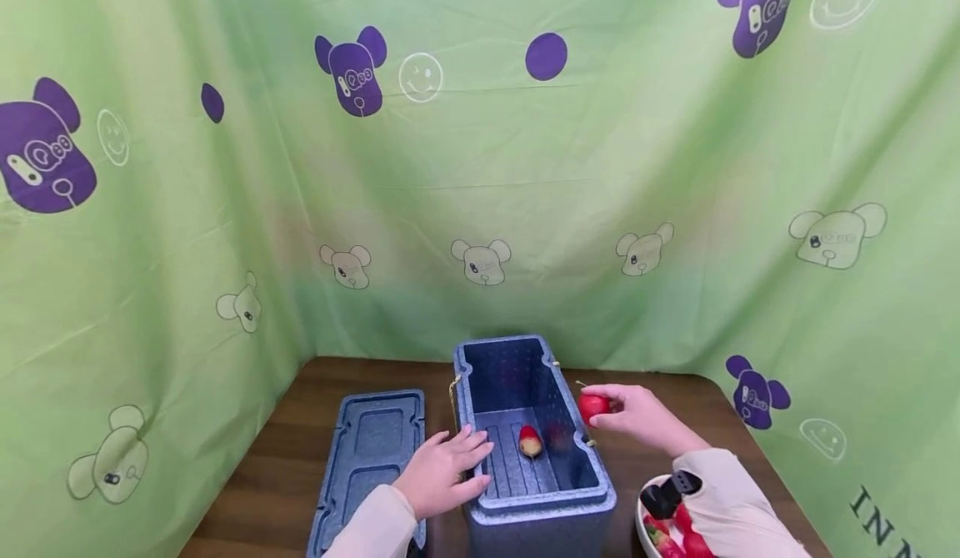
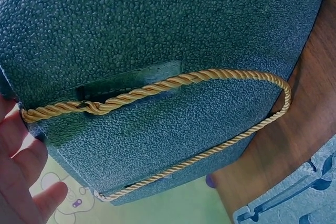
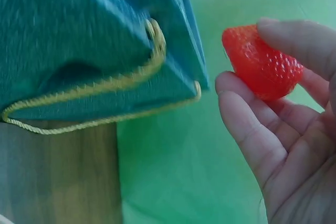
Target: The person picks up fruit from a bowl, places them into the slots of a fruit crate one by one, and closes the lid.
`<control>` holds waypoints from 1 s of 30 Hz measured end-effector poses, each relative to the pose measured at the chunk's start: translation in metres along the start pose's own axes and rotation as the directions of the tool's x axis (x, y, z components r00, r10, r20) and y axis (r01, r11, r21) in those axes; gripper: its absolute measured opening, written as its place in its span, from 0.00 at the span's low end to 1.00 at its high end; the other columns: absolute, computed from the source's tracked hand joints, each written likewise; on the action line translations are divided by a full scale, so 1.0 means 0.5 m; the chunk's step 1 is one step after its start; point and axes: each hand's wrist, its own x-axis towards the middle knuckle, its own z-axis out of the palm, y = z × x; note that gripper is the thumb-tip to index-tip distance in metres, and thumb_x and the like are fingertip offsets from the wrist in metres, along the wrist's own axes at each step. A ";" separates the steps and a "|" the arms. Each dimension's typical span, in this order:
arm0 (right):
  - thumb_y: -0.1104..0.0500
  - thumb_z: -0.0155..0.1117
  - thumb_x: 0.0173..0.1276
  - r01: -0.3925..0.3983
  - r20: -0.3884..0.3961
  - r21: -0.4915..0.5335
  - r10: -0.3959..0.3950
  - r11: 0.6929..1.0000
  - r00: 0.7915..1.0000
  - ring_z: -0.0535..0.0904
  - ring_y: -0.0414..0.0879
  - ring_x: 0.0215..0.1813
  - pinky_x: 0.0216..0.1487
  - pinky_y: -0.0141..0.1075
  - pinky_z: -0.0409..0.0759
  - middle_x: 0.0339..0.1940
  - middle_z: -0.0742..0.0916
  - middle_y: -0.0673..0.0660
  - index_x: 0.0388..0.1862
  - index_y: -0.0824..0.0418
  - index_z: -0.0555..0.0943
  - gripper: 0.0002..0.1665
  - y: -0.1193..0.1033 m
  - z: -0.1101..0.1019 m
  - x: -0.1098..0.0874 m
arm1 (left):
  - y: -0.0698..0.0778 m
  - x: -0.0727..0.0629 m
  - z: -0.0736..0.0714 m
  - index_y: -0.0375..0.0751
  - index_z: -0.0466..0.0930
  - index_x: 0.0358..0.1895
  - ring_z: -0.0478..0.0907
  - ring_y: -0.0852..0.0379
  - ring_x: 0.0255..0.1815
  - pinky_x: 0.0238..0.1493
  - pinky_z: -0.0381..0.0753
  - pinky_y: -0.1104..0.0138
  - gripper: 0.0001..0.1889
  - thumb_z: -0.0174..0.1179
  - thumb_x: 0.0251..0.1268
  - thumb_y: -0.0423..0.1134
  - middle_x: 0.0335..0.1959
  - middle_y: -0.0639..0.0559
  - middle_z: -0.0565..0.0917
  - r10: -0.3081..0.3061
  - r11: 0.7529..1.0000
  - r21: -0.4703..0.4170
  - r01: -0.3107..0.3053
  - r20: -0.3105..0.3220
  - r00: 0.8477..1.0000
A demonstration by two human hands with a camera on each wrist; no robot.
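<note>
Out past the right side of a blue foam box (image 1: 543, 506), my right hand (image 1: 641, 418) holds a red strawberry (image 3: 262, 64) between thumb and fingers, above the table. Its seeded surface shows clearly in the right wrist view. My left hand (image 1: 444, 473) rests at the box's left rim, fingers spread and fairly straight. Inside the box, a small red fruit with a pale yellow end (image 1: 530, 441) lies on the ridged floor. Gold rope handles (image 2: 194, 78) hang along the box's sides.
The blue lid (image 1: 378, 434) lies flat on the brown table (image 1: 262, 458), left of the box. A white bowl (image 1: 642, 518) with several red fruits stands at the right front, partly hidden by my right sleeve. Green printed cloth (image 1: 480, 183) encloses the table.
</note>
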 end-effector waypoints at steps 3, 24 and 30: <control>0.64 0.69 0.56 0.016 0.054 -0.016 -0.015 1.000 0.998 0.79 0.36 0.32 0.34 0.32 0.78 0.34 0.86 0.55 0.52 0.75 0.79 0.25 -0.021 0.006 0.017 | 0.000 0.005 0.002 0.45 0.78 0.61 0.71 0.54 0.65 0.59 0.71 0.54 0.24 0.51 0.68 0.53 0.61 0.52 0.78 0.005 1.000 -0.001 -0.006 -0.016 1.000; 0.70 0.67 0.53 0.012 0.359 -0.020 -0.004 1.000 0.933 0.77 0.39 0.28 0.29 0.33 0.80 0.33 0.84 0.54 0.51 0.73 0.79 0.23 -0.087 0.059 0.143 | -0.004 0.002 -0.002 0.45 0.78 0.62 0.70 0.53 0.66 0.60 0.70 0.52 0.24 0.50 0.69 0.53 0.62 0.53 0.76 -0.008 1.000 -0.011 0.008 0.032 0.999; 0.70 0.66 0.53 -0.004 0.399 -0.089 0.039 0.996 0.916 0.78 0.39 0.29 0.30 0.39 0.82 0.34 0.84 0.54 0.49 0.69 0.81 0.21 -0.102 0.090 0.168 | -0.005 0.003 -0.001 0.46 0.77 0.62 0.68 0.54 0.67 0.61 0.69 0.52 0.24 0.48 0.70 0.54 0.63 0.53 0.76 -0.011 1.000 -0.022 0.012 0.052 0.999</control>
